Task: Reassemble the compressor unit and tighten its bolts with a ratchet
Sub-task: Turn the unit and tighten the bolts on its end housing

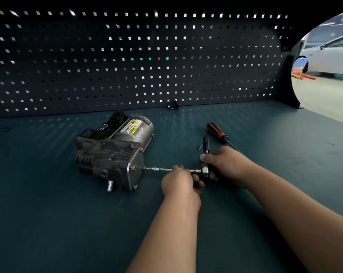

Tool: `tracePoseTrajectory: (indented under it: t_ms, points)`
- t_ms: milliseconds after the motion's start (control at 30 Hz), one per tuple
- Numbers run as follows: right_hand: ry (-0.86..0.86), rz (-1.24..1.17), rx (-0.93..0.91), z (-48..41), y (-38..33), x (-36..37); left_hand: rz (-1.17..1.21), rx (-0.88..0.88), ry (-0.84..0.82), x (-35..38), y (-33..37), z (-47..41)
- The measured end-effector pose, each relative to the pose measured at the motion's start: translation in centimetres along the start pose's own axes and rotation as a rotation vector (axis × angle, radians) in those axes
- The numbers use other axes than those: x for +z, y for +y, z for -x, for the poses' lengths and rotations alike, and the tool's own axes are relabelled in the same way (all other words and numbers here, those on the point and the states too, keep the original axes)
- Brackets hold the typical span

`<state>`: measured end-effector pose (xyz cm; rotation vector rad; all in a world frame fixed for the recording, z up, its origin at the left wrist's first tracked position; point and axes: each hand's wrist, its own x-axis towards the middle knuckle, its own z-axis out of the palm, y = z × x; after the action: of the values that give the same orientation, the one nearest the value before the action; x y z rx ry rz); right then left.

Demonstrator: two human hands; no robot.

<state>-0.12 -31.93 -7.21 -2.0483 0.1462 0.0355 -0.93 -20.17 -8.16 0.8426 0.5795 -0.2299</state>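
Two bare hands are all I have in shot, both closed around the ratchet (205,170) near the middle of the dark green bench (48,223). My left hand (179,181) is curled around the long extension bar (162,169), fingers wrapped over it close to the ratchet head. My right hand (225,165) is clenched around the ratchet handle, which stands up and away toward the far side, its dark tip showing above the thumb. The bar runs level to the left, and its tip meets a bolt (143,168) on the bright end plate of the compressor unit (113,152). That unit lies on its side left of centre, cylinder pointing far-right, yellow warning label up. A red and black screwdriver (218,133) lies just beyond my right hand, with a small loose screw (199,147) beside it. Farther back a small black part (173,106) rests against the pegboard (127,56).
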Motion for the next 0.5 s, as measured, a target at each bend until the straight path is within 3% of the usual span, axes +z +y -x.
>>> tracePoseTrajectory:
  t_ms: [167, 300, 400, 467, 500]
  points:
    - [0.0, 0.047, 0.019, -0.1, 0.3, 0.1, 0.005, -0.027, -0.012, 0.0, 0.1, 0.0]
    - [0.072, 0.054, -0.275, 2.3, 0.0, -0.6, 0.027, -0.024, 0.009, 0.3, 0.1, 0.2]
    - [-0.041, 0.437, -0.479, 4.5, -0.4, -1.4, 0.01, -0.001, 0.041, 0.0, -0.1, 0.0]
    - [-0.025, 0.519, -0.504, 4.5, -0.4, -1.5, -0.011, 0.018, 0.06, 0.0, -0.2, -0.2]
    - [0.001, 0.416, -0.461, 4.1, -0.5, -1.3, -0.01, 0.026, 0.054, 0.0, -0.2, -0.2]
